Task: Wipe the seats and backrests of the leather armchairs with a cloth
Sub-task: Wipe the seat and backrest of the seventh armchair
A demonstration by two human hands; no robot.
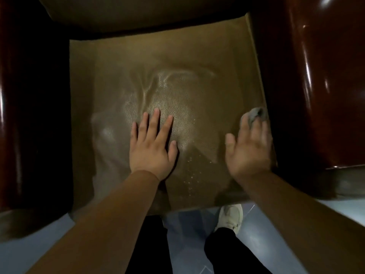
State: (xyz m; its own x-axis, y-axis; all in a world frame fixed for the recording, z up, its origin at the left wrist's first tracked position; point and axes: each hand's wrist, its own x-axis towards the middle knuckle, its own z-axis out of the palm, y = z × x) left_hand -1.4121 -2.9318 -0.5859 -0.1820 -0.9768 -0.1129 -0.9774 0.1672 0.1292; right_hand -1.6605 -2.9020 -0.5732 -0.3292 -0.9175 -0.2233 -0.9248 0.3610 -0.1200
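The person leaned over a leather armchair, looking straight down at its tan seat (197,62), which was framed by glossy dark reddish-brown armrests (320,80) on either side and the lower edge of the backrest (138,14) at the top. The left hand (153,147) lay flat on the middle of the seat, fingers straight and slightly spread, holding nothing, and the leather around it showed a pebbled sheen and soft creases. The right hand (249,149) was near the seat's right edge, just beside the right armrest, with a grey cloth (256,114) under its fingers; a bunched part of the cloth stuck out beyond the fingertips. That hand was blurred, so whether its fingers curled round the cloth or merely pressed it flat could not be told. The two hands were well apart. Below the seat's front edge, black trouser legs (150,248) and a pale sneaker (231,216) stood on a bluish floor (262,234).
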